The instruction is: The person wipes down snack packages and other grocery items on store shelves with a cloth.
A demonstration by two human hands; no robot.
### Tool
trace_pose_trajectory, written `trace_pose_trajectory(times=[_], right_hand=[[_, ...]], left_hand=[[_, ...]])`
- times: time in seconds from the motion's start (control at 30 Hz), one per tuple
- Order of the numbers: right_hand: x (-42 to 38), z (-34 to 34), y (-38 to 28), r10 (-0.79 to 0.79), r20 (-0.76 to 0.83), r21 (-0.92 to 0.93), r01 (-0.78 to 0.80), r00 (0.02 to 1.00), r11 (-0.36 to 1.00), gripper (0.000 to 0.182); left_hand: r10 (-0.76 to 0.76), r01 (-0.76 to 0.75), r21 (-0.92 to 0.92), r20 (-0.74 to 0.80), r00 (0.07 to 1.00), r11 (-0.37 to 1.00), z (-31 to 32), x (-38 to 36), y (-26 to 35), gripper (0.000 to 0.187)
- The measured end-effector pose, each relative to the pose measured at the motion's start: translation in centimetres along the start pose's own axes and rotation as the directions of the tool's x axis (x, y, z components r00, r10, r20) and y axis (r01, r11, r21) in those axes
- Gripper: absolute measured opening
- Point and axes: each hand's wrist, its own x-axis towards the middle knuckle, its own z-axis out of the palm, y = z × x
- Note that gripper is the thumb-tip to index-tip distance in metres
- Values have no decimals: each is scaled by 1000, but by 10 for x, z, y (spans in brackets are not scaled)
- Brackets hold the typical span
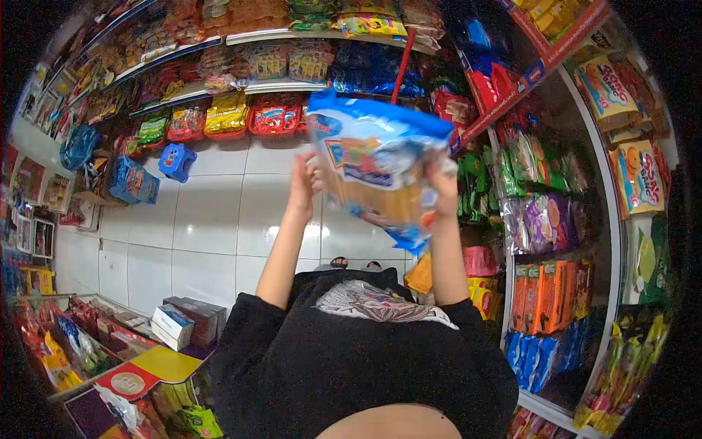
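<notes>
A large blue-and-white snack bag is held up in front of my chest, tilted, with tan pieces showing through its clear lower part. My right hand grips its right side, fingers folded over the edge and partly blurred. Beside the bag's left edge is my left hand, raised with the fingers apart and slightly curled. The bag's print is smeared by motion.
Shelves of packaged snacks line the back, with red baskets of packets at the bottom. A blue stool stands on the white tiled floor. To my right is a rack with orange boxes; small boxes sit at lower left.
</notes>
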Motion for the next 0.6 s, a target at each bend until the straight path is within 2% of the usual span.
trace_pose_trajectory(times=[0.03,0.07,0.1,0.13,0.2,0.23,0.27,0.3,0.33,0.37,0.47,0.53,0.57,0.6], right_hand=[[5,40,-24,149,-385,115,-113,911,987,23],[6,27,-20,299,-328,156,-261,896,953,22],[9,12,-15,440,-262,186,-402,859,897,22],[9,12,-12,436,-268,186,-398,859,898,22],[9,14,-7,303,-248,-248,-362,920,898,18],[9,11,-4,302,-255,-248,-364,919,898,18],[10,8,-1,56,-326,-377,-184,944,908,17],[14,5,1,-197,-356,-512,-15,913,859,15],[20,5,0,-408,-329,-670,94,852,737,13],[24,19,-14,-416,-360,-652,94,835,753,13],[32,13,-13,-392,-377,-659,54,839,750,14],[27,4,-2,-63,-313,-551,-127,948,825,14],[19,7,-3,-62,-311,-550,-127,948,825,14],[3,12,-4,37,-218,-605,-165,975,779,15]], left_hand=[[129,-135,109,54,990,985,-12,8,-13,71],[-3,6,-24,129,992,1000,-8,8,-14,73],[-9,12,-21,134,991,1000,-5,6,-13,73],[-2,11,-60,145,989,998,7,15,-10,73],[12,12,-142,164,986,990,24,4,-18,72],[17,15,-182,172,985,983,31,2,-19,72],[24,17,-221,180,983,975,33,-6,-19,72],[31,19,-260,188,982,965,33,-20,-21,72],[38,22,-300,193,980,954,36,-22,-19,72],[42,27,-339,196,980,940,42,-22,-18,72],[61,36,-443,204,977,896,47,-31,-10,71],[83,34,-510,204,975,859,56,-35,-6,71],[97,30,-546,201,975,837,57,-39,-2,71],[112,25,-583,197,974,812,60,-40,1,71]])
